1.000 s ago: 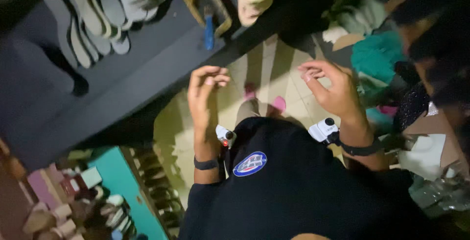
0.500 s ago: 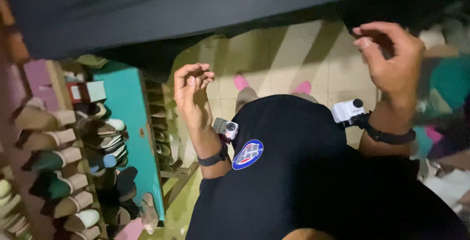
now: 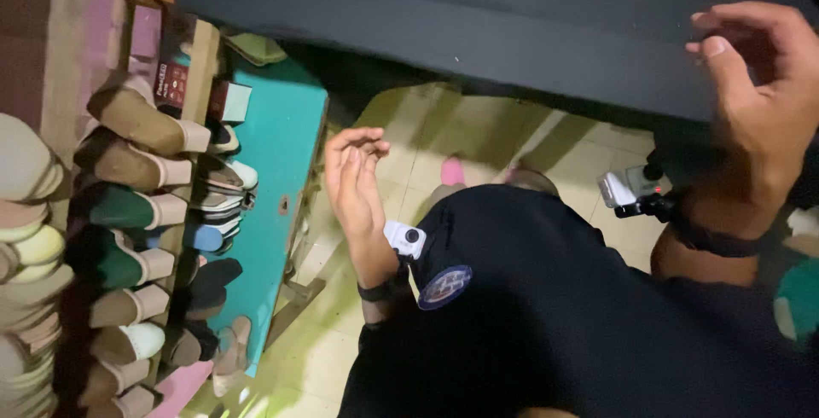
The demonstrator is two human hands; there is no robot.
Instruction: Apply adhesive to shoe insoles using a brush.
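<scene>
both hands empty; shoe rack left of left hand.

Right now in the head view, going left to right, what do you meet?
Rows of shoes on a rack → teal shelf → left hand → small wrist camera → round badge on a black shirt → second wrist camera → right hand.
</scene>
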